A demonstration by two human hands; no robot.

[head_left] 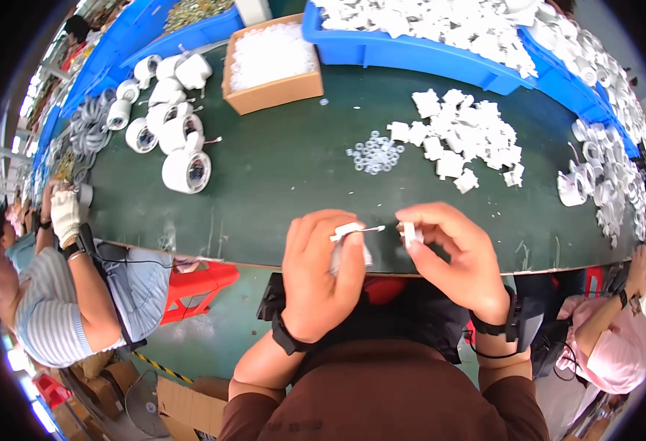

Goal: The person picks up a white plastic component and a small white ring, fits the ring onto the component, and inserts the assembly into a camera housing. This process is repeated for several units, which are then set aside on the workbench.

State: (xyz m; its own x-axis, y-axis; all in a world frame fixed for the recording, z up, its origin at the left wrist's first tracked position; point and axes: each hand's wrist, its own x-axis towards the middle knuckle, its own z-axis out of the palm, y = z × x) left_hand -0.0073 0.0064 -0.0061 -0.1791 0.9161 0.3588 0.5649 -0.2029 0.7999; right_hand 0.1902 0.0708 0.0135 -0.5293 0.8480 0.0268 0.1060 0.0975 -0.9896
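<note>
Dark green and scuffed, the long table of an assembly line runs across the head view, lined at its far edge with blue bins heaped with white plastic parts and a cardboard box of small pale pieces. At the near edge a worker's left hand is curled around a small white plastic part with a thin metal pin jutting from it toward the right, while the right hand pinches a smaller white piece between thumb and fingertips, just beside the pin's tip but not yet touching it. Both hands hover over the table's front rim, close together. Further back lie a loose pile of white square housings and a small scatter of clear rings; round white camera bodies cluster at the left. Co-workers' arms show at either side, one in a white glove. Joining the two pieces cleanly would likely call for steadying the left hand and lining the small piece squarely with the pin before pressing.
</note>
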